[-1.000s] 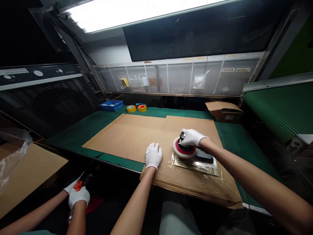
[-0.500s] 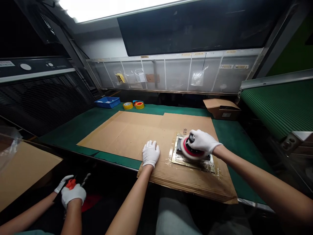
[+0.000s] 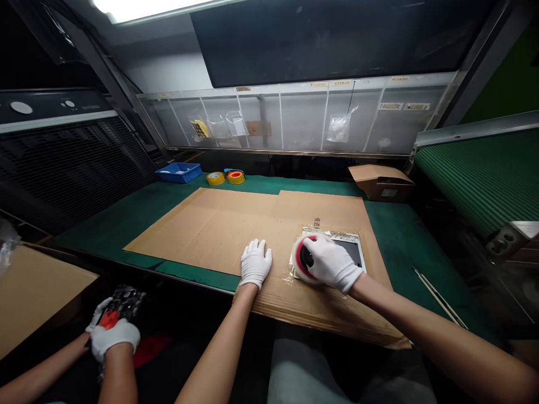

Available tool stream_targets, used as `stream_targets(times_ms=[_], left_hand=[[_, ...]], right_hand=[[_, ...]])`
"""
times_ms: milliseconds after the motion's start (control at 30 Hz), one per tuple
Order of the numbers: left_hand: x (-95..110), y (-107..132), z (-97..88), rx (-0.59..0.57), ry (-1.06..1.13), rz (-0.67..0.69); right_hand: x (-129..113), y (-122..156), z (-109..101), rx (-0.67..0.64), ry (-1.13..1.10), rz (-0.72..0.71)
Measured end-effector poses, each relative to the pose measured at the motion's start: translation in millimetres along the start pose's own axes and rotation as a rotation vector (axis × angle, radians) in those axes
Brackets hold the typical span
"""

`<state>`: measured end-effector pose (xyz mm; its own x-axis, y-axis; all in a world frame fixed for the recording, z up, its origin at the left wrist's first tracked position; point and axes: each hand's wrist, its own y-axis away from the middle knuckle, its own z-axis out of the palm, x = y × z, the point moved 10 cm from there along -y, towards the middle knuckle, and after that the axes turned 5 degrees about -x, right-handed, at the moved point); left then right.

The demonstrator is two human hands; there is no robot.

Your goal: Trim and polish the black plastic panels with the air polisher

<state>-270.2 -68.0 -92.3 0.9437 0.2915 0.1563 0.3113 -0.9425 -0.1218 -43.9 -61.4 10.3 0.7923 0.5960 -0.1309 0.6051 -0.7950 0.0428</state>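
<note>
In the head view my right hand (image 3: 332, 262), in a white glove, grips a round hand polisher (image 3: 300, 259) with a black handle, a red ring and a pale fluffy pad. The pad lies over the left side of a flat rectangular plate (image 3: 352, 247) with a dark middle and light rim. Clear and yellowish tape edges surround that plate on a cardboard stack (image 3: 295, 306). My left hand (image 3: 255, 264), also gloved, rests flat with fingers stretched out on the cardboard, left of the polisher. My fingertips on the polisher's handle are partly hidden.
A co-worker's gloved hands (image 3: 113, 339) hold something dark and red at lower left. Behind the cardboard are a blue tray (image 3: 179, 173), tape rolls (image 3: 216, 178) and an opened carton (image 3: 383, 191). Tweezers-like thin tools (image 3: 438, 294) lie right; a green conveyor (image 3: 484, 174) borders the bench.
My right hand has swept the polisher leftward across the plate, uncovering its right part. My left hand stays on the cardboard. Thin tools now show at right. The co-worker's hands have shifted.
</note>
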Motion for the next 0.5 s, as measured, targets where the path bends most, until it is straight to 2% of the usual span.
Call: stream_targets(times_ms=[33,100,233,300,367,500], left_hand=[[-1,0,0.5,-0.005,0.007,0.001],[-2,-1,1.0,-0.009,0.022,-0.001],[4,0,0.4,0.005,0.053,-0.023],[13,-1,2.6,-0.004,0.068,0.001],[22,-1,5.7,-0.015,0.072,0.041],[27,0,8.7,-0.014,0.047,0.081]], right_hand=[[0,0,2,-0.01,0.0,-0.007],[16,12,5,-0.006,0.006,0.009],[89,56,6,0.053,0.055,0.181],[113,69,6,0.063,0.078,0.263],[112,66,7,0.069,0.076,0.275],[57,29,4,0.078,0.003,0.162]])
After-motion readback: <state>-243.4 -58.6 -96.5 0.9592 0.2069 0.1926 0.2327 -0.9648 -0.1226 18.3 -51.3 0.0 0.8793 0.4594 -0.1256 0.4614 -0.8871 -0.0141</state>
